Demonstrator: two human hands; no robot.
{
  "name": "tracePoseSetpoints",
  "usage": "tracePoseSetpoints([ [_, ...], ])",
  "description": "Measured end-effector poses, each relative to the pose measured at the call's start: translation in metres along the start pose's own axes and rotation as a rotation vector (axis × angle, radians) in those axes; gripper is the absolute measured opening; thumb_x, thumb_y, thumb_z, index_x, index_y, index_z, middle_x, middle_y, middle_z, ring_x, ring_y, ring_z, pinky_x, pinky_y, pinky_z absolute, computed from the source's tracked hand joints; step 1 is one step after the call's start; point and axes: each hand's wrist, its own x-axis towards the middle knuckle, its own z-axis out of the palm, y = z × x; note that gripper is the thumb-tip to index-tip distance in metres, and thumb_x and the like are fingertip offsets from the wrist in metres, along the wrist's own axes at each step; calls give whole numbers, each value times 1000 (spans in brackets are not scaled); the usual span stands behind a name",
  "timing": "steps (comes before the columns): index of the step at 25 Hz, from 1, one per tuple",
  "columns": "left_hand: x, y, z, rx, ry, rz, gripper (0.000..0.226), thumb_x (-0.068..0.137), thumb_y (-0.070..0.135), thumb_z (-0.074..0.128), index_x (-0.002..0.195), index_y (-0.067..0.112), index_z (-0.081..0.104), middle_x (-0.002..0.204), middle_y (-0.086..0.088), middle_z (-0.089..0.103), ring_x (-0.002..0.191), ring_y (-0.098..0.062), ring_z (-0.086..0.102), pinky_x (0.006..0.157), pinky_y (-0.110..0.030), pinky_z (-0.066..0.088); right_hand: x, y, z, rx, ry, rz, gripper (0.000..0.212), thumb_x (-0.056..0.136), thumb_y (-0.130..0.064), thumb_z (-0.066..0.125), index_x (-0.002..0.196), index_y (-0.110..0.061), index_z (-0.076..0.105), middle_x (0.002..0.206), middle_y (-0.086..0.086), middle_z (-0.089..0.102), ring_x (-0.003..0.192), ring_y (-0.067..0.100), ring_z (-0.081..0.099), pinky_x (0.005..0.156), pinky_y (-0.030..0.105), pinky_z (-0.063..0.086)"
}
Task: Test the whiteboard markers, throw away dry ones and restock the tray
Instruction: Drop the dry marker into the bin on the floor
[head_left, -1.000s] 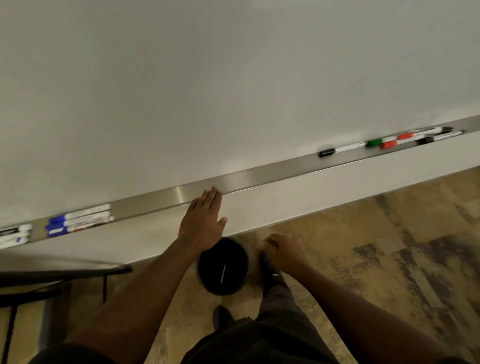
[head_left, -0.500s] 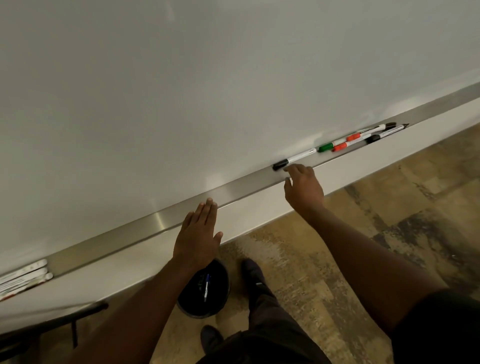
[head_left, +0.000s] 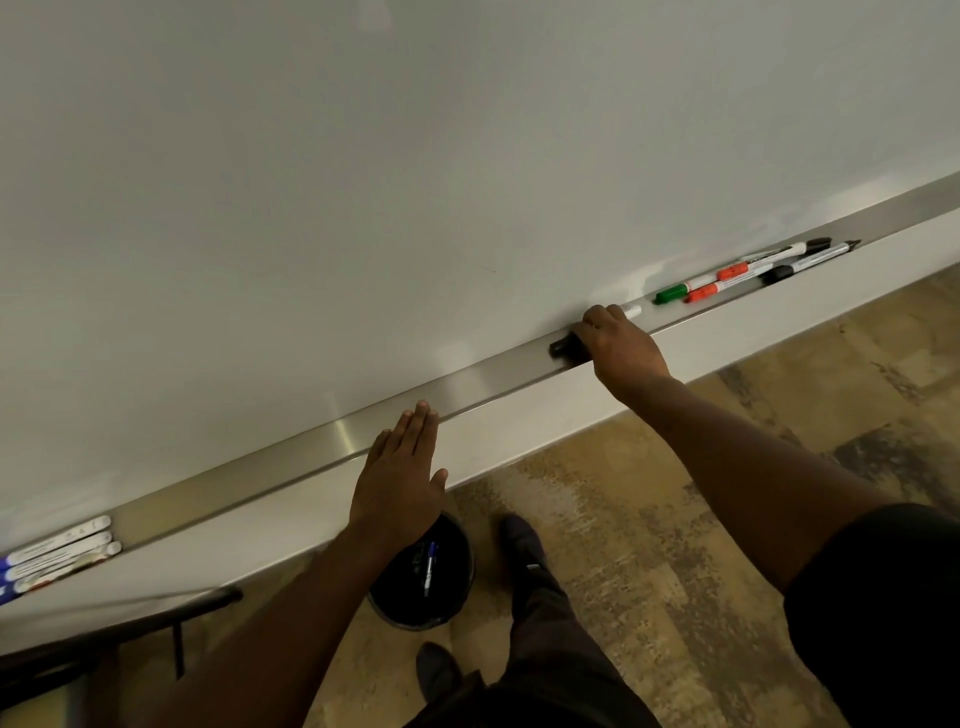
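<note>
A long metal tray (head_left: 311, 452) runs along the bottom of the whiteboard (head_left: 415, 182). My right hand (head_left: 618, 343) grips a black-capped marker (head_left: 563, 345) lying in the tray; its white tail shows past my fingers. Right of it lie a green-capped marker (head_left: 670, 293), two red-capped markers (head_left: 701, 293) and two black markers (head_left: 800, 265). My left hand (head_left: 402, 478) rests flat on the tray's front edge, fingers straight. Blue-capped markers (head_left: 57, 558) lie at the tray's left end. A black bin (head_left: 426, 577) on the floor holds a blue marker (head_left: 429, 566).
The bin stands beside my feet (head_left: 522, 540) on a mottled tan floor. A dark chair frame (head_left: 130, 623) stands low at the left under the tray.
My right hand rose from beside the bin, reached along the tray and closed on the black-capped marker. The view swung right. My left hand stayed on the tray edge.
</note>
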Motion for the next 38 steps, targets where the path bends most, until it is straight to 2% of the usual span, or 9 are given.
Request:
tracePoseSetpoints([
  [7, -8, 0, -10, -221, 84, -4, 64, 99, 38, 33, 154, 19, 6, 161, 4, 6, 149, -11, 7, 119, -27, 3, -3, -41, 2, 80, 162, -229, 21, 90, -4, 55, 110, -9, 59, 108, 10, 64, 105, 29, 57, 93, 39, 43],
  [11, -22, 18, -51, -751, 205, -215, 48, 102, 38, 40, 148, 30, 33, 150, 14, 34, 135, -2, 32, 110, -21, 24, -32, -114, -33, 607, 282, -110, 26, 100, -24, 46, 122, -11, 54, 93, 2, 65, 78, 14, 61, 73, 26, 46],
  [14, -34, 21, -85, -1317, 252, -278, 36, 100, 44, 38, 131, 34, 52, 141, 10, 52, 131, -3, 45, 111, -29, 34, -56, -173, -58, 1081, 139, 8, 23, 102, -27, 44, 120, -15, 53, 74, 1, 63, 55, 11, 56, 50, 23, 44],
  [19, -67, 9, -123, -1892, 290, -320, 43, 99, 35, 42, 123, 2, 56, 118, -14, 68, 107, -23, 66, 86, -37, 51, -85, -241, -94, 1657, -496, 208, 36, 103, -33, 42, 84, -8, 61, 66, 8, 51, 48, 12, 40, 43, 22, 27],
  [24, -90, 7, -131, -1875, 474, -586, 32, 102, 36, 40, 97, 12, 60, 82, -4, 74, 83, -20, 71, 61, -29, 49, -101, -291, -108, 1484, -465, 236, 38, 103, -30, 40, 75, -15, 62, 55, -6, 52, 42, 6, 38, 41, 20, 28],
  [28, -102, 5, -145, -1769, 695, -646, 35, 103, 36, 37, 85, 12, 56, 57, 0, 58, 61, -17, 61, 71, -34, 52, -105, -326, -113, 1188, -275, 114, 32, 104, -25, 38, 118, -20, 66, 101, -1, 72, 78, 4, 65, 70, 23, 55],
  [31, -110, -5, -158, -1740, 741, -623, 37, 104, 36, 33, 86, 11, 54, 53, -2, 55, 56, -18, 61, 66, -32, 52, -107, -336, -123, 1134, -226, 87, 33, 104, -23, 38, 109, -12, 68, 80, 2, 68, 70, 11, 62, 73, 30, 55],
  [34, -115, -9, -167, -1756, 720, -596, 38, 104, 38, 32, 88, 10, 53, 54, -4, 59, 57, -19, 63, 63, -31, 51, -111, -342, -129, 1142, -195, 48, 34, 104, -22, 38, 96, -12, 69, 66, -4, 61, 59, 9, 56, 64, 31, 52],
  [38, -117, -27, -182, -1764, 685, -506, 36, 104, 38, 29, 97, 11, 52, 93, -8, 75, 77, -26, 70, 73, -37, 55, -115, -336, -135, 1197, -228, -15, 27, 103, -33, 39, 92, -21, 61, 62, -2, 59, 47, 4, 48, 49, 24, 41],
])
